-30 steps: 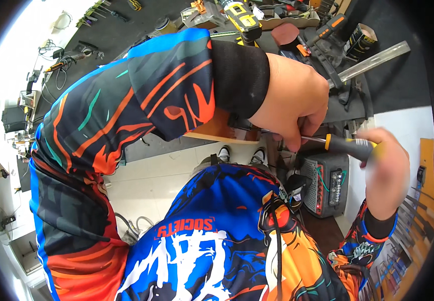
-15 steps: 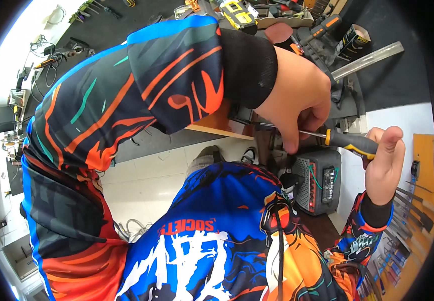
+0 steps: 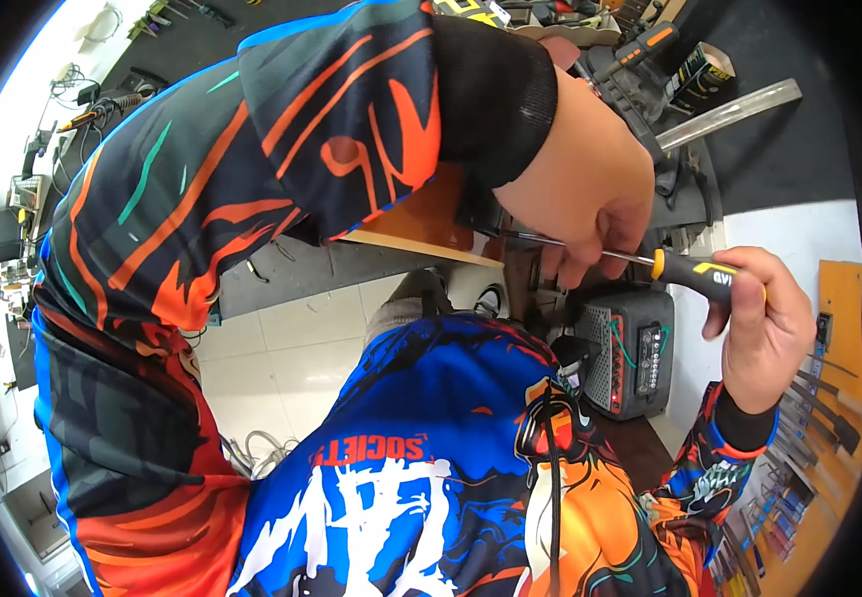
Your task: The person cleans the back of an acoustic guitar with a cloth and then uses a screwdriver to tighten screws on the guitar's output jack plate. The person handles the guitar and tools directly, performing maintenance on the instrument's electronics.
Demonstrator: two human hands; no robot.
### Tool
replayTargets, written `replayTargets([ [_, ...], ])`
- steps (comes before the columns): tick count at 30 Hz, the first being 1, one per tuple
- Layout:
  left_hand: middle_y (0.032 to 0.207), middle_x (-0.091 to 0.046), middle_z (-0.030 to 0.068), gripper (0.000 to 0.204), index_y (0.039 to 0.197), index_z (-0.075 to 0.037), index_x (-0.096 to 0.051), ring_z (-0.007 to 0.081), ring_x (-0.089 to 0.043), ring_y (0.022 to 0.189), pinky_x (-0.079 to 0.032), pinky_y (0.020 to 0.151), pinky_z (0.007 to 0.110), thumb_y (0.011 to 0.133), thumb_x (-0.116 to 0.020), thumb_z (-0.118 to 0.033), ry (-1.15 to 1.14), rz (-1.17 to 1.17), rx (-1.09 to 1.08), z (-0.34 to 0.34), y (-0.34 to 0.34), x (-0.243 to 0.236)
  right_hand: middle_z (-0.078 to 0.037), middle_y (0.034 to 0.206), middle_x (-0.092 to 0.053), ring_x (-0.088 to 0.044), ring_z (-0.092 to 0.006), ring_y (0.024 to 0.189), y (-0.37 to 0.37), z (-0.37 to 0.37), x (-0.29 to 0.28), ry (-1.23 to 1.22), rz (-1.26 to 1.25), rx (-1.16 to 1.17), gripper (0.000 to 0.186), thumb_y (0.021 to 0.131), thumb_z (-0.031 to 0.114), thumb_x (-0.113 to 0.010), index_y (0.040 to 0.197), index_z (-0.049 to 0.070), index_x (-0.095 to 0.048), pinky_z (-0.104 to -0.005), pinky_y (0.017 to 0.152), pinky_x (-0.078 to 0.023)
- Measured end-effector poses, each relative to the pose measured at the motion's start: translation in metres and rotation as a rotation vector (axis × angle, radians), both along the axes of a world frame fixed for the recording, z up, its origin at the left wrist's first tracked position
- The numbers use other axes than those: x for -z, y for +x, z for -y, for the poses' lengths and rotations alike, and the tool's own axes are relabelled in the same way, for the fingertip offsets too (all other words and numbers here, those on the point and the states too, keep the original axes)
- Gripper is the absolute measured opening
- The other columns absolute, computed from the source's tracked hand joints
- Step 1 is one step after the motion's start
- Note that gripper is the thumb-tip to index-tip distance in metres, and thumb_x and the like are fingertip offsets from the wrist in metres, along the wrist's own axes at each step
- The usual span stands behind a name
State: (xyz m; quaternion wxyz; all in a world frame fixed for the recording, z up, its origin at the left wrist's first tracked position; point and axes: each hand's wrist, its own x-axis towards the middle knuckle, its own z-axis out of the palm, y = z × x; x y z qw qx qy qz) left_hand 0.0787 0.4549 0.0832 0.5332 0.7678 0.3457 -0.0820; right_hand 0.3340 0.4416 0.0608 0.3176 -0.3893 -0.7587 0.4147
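Observation:
A screwdriver with a dark grey and yellow handle (image 3: 694, 277) lies almost level across the right of the view. My right hand (image 3: 764, 323) is closed round the handle's end, thumb and fingers gripping it. My left hand (image 3: 590, 189) reaches over from the left, its fingers bent and pinched about the thin metal shaft (image 3: 630, 257). Leftward, the shaft runs to a dark part beside a glossy brown wooden panel (image 3: 421, 244) with a pale edge. What the tip touches is hidden in shadow. My left sleeve and cuff cover part of the panel.
Above my left hand, the dark workbench (image 3: 779, 169) holds a metal bar (image 3: 734, 114), an orange-and-black handled tool (image 3: 640, 52) and a small box (image 3: 699, 78). A grey amplifier-like box (image 3: 625, 353) stands below. Files and other tools hang on a wooden rack (image 3: 839, 398) at right.
My right hand's raised thumb has come down onto the handle, and the handle has turned. My left fingers have curled differently about the shaft, and my left arm appears slightly higher.

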Motion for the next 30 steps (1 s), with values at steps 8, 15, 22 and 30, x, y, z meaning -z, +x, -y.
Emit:
replayTargets([
  [8, 0.081, -0.072, 0.0036, 0.025, 0.092, -0.006, -0.073, 0.0195, -0.068, 0.075, -0.052, 0.068, 0.034, 0.083, -0.073, -0.029, 0.394, -0.146, 0.1, 0.001, 0.007, -0.009, -0.007, 0.078, -0.056, -0.05, -0.0113, 0.067, 0.005, -0.004, 0.004, 0.011, 0.141, 0.04, 0.065, 0.092, 0.064, -0.044, 0.085, 0.0, -0.056, -0.0244, 0.06, -0.039],
  [15, 0.086, -0.074, 0.0021, 0.017, 0.1, -0.005, -0.071, 0.0146, -0.069, 0.081, -0.053, 0.072, 0.03, 0.09, -0.062, -0.016, 0.095, -0.101, 0.046, 0.003, 0.002, -0.013, -0.013, 0.097, -0.063, -0.061, -0.0149, 0.087, 0.015, -0.007, -0.01, 0.281, 0.041, -0.217, 0.025, 0.087, 0.018, -0.074, 0.097, -0.003, -0.064, -0.0276, 0.075, -0.048],
  [22, 0.09, -0.074, 0.0035, 0.028, 0.096, -0.004, -0.072, 0.0179, -0.07, 0.083, -0.053, 0.072, 0.031, 0.082, -0.074, -0.028, 0.312, -0.089, 0.047, 0.008, 0.004, -0.008, -0.002, 0.061, -0.049, -0.046, -0.0107, 0.057, 0.012, -0.007, -0.002, -0.009, 0.136, -0.026, 0.067, 0.098, 0.059, -0.041, 0.076, -0.002, -0.058, -0.0262, 0.054, -0.034],
  [30, 0.088, -0.074, 0.0042, 0.02, 0.097, -0.003, -0.072, 0.0154, -0.071, 0.081, -0.054, 0.07, 0.032, 0.086, -0.067, -0.019, 0.14, -0.188, 0.045, 0.008, 0.004, -0.021, -0.012, 0.101, -0.061, -0.057, -0.0162, 0.084, -0.005, -0.007, 0.003, 0.405, -0.046, -0.241, 0.033, 0.083, 0.027, -0.074, 0.098, 0.001, -0.062, -0.0269, 0.071, -0.047],
])
